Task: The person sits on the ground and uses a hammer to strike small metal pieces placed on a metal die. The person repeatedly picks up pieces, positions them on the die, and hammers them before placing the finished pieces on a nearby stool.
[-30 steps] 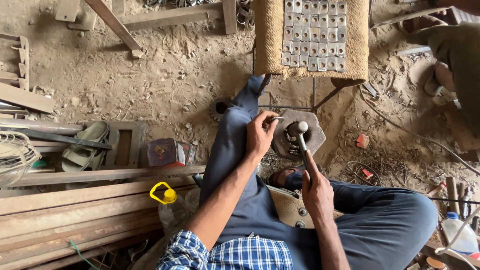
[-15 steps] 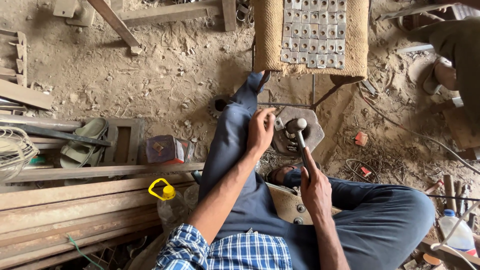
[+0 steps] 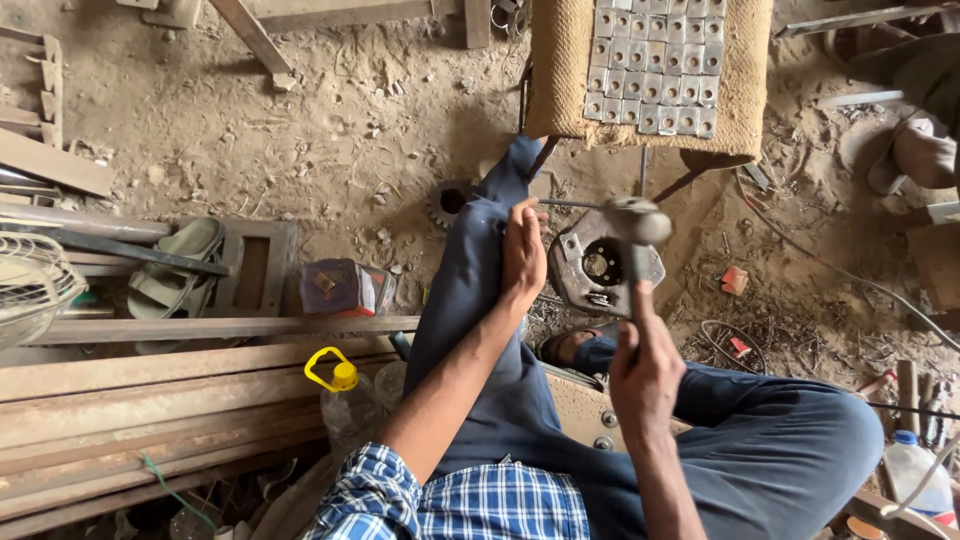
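The hammer (image 3: 636, 240) is raised over the round metal plate (image 3: 603, 264), its long axis running pretty much straight up the frame from the fist to the head, so the head end points away from the person, toward the burlap-covered stool (image 3: 560, 70) beyond the plate. The head looks like a rounded grey lump, a bit blurred, on a thin dark handle. The right hand (image 3: 645, 365) is closed tight around the lower end of that handle, on the near side of the plate. The left hand (image 3: 522, 252) sits just left of the plate, fingers curled around one end of a thin metal rod (image 3: 572, 204) that lies crossways, reaching toward the hammer head. The plate itself is grey with a big centre hole and sits on the dirt floor (image 3: 300, 150), between the person's dark blue trouser legs.
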